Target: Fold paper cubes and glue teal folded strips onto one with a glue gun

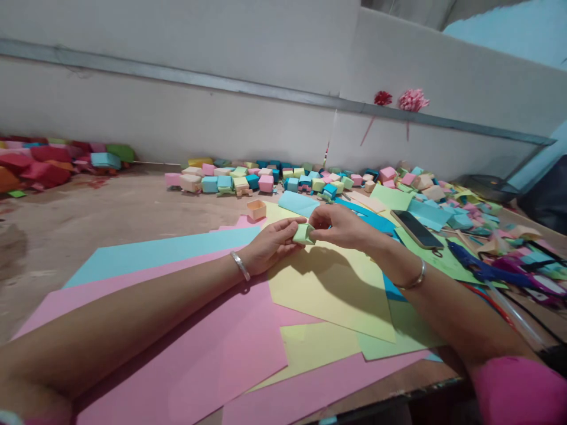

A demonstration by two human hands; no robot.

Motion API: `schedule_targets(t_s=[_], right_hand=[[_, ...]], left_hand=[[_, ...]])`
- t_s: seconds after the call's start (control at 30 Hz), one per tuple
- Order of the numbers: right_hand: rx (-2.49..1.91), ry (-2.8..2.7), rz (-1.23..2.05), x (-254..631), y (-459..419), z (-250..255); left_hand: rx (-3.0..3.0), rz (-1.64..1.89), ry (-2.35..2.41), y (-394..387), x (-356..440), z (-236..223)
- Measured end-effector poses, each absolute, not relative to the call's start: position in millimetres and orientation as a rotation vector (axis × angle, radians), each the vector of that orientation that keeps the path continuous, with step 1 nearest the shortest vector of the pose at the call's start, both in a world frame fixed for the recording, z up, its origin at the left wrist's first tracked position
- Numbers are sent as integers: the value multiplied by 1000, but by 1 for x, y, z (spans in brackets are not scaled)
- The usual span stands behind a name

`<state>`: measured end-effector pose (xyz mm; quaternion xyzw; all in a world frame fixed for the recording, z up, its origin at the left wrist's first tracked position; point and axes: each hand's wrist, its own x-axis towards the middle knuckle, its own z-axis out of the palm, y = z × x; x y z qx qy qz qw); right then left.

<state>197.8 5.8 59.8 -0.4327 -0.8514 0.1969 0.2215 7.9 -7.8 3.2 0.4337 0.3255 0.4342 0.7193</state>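
My left hand (271,243) and my right hand (339,226) meet over the middle of the table, both pinching a small folded light-green paper piece (303,234) between fingertips. Each wrist wears a metal bangle. Under my forearms lie large overlapping sheets of coloured paper: pink (186,348), yellow (330,289) and light blue (159,251). A small orange paper box (256,209) stands just beyond my left hand.
Several small folded paper boxes (266,177) in many colours line the back of the table. Red and pink paper pieces (39,162) pile at far left. A dark phone (416,229), a blue glue gun (481,268) and paper scraps lie at right. Two paper flowers (401,100) hang on the wall.
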Motion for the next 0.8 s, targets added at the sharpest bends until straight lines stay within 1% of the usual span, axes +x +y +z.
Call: schedule_targets(t_s=[0.13, 0.33, 0.43, 0.63, 0.8], right_hand=[[-1221, -2379, 587, 200, 6, 60], [-1189, -2422, 359, 200, 3, 63], [-1198, -2444, 370, 197, 0, 63], [-1317, -2463, 416, 191, -3, 61], [-1397, -2448, 268, 186, 1, 49]], left_hand=[[1083, 963, 737, -12, 9, 2], [1445, 958, 816, -21, 9, 9], [1588, 935, 834, -25, 10, 12], [1600, 970, 934, -25, 11, 9], [1764, 1001, 1074, -29, 12, 6]])
